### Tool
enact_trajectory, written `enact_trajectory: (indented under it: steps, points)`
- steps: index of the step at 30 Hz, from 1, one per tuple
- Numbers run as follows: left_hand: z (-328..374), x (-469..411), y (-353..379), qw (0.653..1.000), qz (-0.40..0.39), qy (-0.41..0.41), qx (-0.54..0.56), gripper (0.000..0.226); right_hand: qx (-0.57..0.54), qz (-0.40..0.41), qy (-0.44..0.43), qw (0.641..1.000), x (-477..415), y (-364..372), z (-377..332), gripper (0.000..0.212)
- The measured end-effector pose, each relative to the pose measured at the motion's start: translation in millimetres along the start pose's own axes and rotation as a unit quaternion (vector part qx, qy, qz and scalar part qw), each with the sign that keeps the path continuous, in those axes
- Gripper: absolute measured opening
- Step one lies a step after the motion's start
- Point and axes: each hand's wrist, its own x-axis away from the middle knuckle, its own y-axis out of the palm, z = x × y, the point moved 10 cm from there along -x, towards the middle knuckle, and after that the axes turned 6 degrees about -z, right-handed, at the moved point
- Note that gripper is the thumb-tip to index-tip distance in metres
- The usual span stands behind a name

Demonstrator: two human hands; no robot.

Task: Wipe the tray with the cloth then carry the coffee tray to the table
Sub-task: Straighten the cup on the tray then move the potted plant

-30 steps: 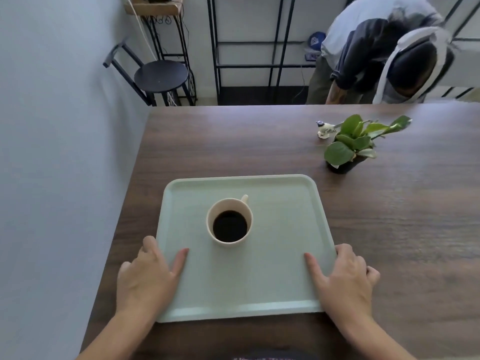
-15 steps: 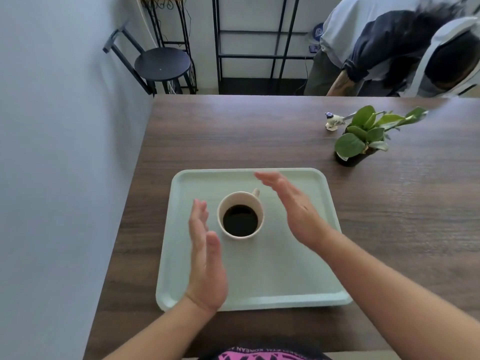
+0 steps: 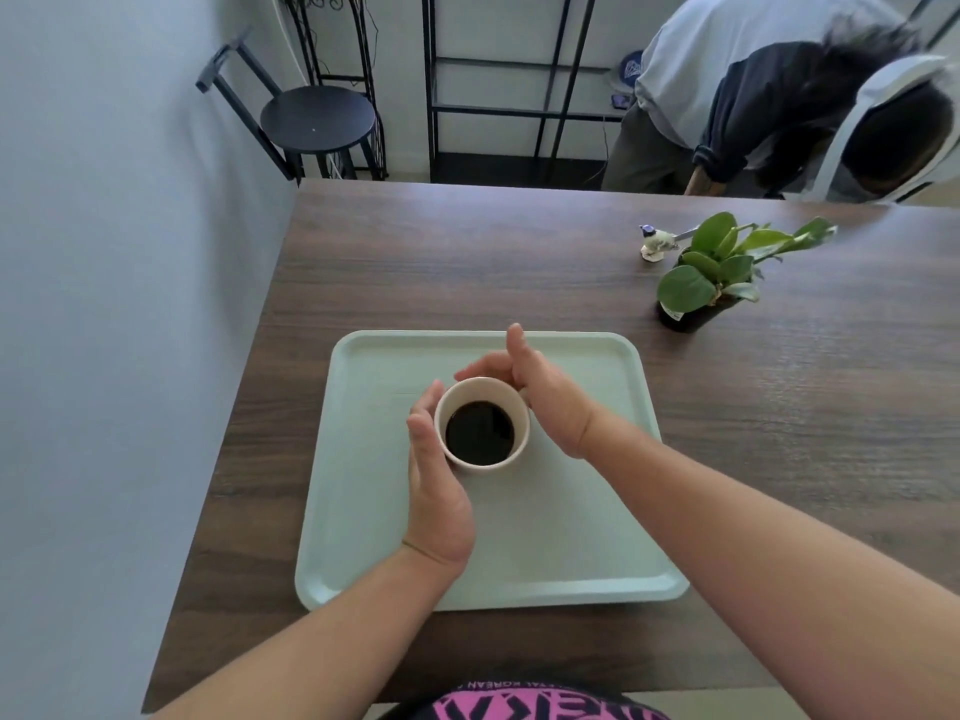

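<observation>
Looking down at a dark wood-grain counter (image 3: 415, 262) pushed against a pale wall (image 3: 104, 304) on the left. Behind it, left to right: a black stool (image 3: 317, 119), a black metal shelf (image 3: 519, 85), and a second person (image 3: 753, 96) bent over at the far right.

On the counter: pale green tray (image 3: 571, 537) near the front edge, lying flat, long axis roughly front to back, and slightly skewed to the counter edge. Well apart at the right rear: small bird figure (image 3: 655, 242) just beside a potted plant (image 3: 711, 272), leaves leaning right. Nothing between them and the tray.

Cup (image 3: 482, 427) of black coffee sits upright on the tray, a bit back of centre. Handle points right-rear, mostly hidden by the right hand.

Left hand (image 3: 435, 485): grip open, palm turned inward, fingers against the cup's left side. Right hand (image 3: 540, 397): grip open, cupped around the right-rear of the cup, thumb up; cannot tell whether it touches the handle. Both forearms cross the tray's front half. Pink-print shirt (image 3: 519, 704) at the bottom edge.
</observation>
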Motion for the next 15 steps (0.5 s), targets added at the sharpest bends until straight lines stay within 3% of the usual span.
enact_trajectory:
  steps: [7,15]
  points:
    - [-3.0,-14.8,4.0,0.999,-0.040,-0.024,0.009,0.097,-0.107,0.131,-0.040,0.985,37.0,-11.8,26.0,0.085]
    - [-8.2,-21.8,10.6,0.988,-0.124,-0.060,-0.071,0.097,-0.092,0.147,-0.048,0.984,57.0,-15.5,35.6,0.078]
